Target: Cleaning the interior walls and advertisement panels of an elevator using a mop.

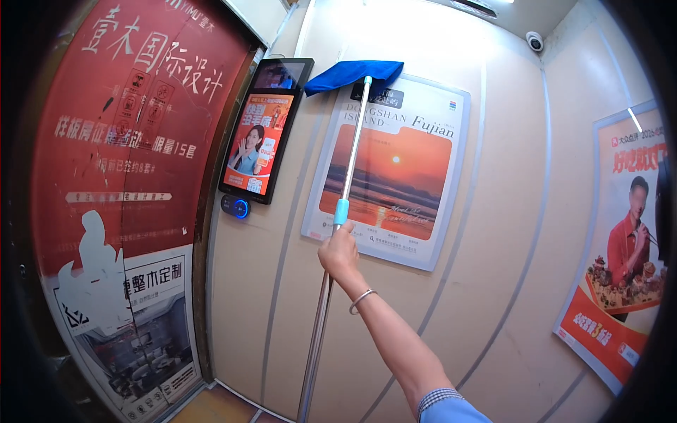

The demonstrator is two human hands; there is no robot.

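My right hand [339,253] is wrapped around a steel telescopic pole [353,153], just below its turquoise collar [342,211]. The pole leans up across a framed sunset poster [386,174] on the wall. At its top, a blue cloth [359,73] drapes over the flat head and hides that head. The cloth overlaps the poster's upper left edge and the wall above it; its left end reaches close to the wall screen. The pole's lower end runs out of view at the bottom. My left hand is out of view.
A lit advertising screen [257,132] with a round-lit control unit [235,207] hangs left of the poster. Red, torn posters cover the elevator doors [132,174]. Another framed poster [619,248] is on the right wall. A dome camera [534,40] sits in the upper corner.
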